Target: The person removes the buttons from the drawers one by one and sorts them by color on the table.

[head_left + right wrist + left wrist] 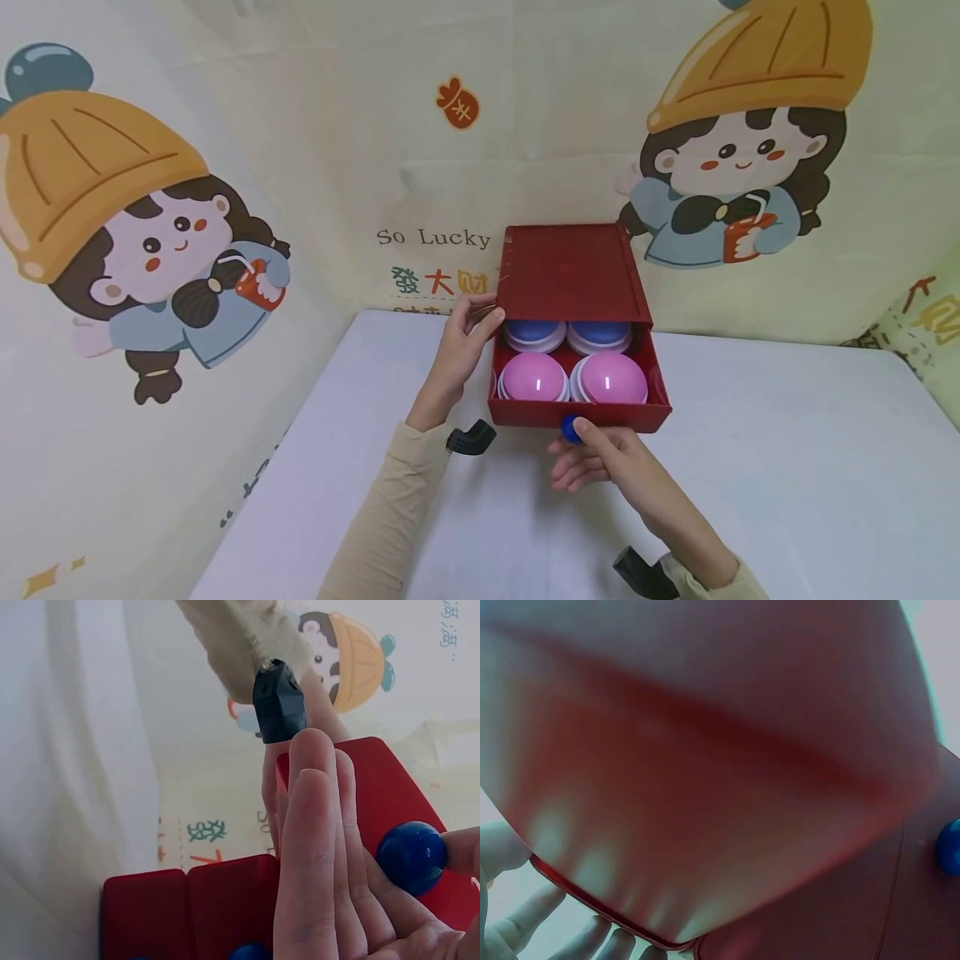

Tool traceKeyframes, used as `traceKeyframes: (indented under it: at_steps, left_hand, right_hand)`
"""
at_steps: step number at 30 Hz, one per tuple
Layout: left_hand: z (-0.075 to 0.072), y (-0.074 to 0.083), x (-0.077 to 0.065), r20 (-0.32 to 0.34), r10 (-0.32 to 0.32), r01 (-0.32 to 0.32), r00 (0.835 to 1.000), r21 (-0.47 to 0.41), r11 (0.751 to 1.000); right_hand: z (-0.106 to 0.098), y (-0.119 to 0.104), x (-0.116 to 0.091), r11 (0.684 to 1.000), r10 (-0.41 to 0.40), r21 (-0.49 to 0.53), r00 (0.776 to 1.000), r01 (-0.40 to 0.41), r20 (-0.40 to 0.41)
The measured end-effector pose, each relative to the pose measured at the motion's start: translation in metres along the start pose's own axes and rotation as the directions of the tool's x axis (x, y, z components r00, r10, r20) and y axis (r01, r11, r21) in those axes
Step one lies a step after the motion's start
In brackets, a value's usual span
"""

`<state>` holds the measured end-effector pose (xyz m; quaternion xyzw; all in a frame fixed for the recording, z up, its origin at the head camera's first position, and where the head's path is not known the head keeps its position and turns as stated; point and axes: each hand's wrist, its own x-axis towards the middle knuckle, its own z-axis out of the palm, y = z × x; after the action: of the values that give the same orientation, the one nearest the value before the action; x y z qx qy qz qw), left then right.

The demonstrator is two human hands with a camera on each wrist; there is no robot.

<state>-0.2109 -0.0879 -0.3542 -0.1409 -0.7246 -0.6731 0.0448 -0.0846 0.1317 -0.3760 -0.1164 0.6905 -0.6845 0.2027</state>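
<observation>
A red box point(525, 414) stands on the white-covered table, its red lid point(573, 271) tilted up at the back. Two glossy pink domes point(613, 377) with white rims fill the front, and behind them sit two blue domes point(600, 332), partly covered by the lid. My left hand point(467, 342) holds the lid by its lower left corner, fingers partly hidden behind it. At the box's front wall, my right hand point(607, 458) pinches a blue ball point(411, 859) with the thumb tip against it. The other right fingers point(307, 862) extend fairly straight.
Black cameras point(471, 437) sit on both wrists. White cloth covers the table point(787, 467). Printed backdrop cloth point(555, 125) hangs close behind the box, with cartoon figures and lettering on it.
</observation>
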Motion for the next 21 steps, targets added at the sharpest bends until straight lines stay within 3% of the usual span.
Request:
traceKeyframes:
  at_steps: [4, 11, 21]
  left_hand:
    - [-0.001, 0.003, 0.000, 0.010, -0.011, 0.011, 1.000, -0.003, 1.000]
    - [0.000, 0.026, -0.012, 0.020, -0.025, 0.025, 0.999, 0.028, 0.999]
    - [0.000, 0.027, -0.013, 0.030, -0.015, 0.014, 0.999, 0.037, 0.999]
  right_hand:
    - [0.001, 0.000, -0.002, 1.000, 0.000, -0.001, 1.000, 0.000, 0.003]
    - [0.005, 0.002, -0.006, 1.000, 0.017, -0.006, 1.000, -0.017, -0.004]
    - [0.005, 0.003, -0.009, 1.000, 0.022, 0.010, 1.000, -0.022, 0.006]
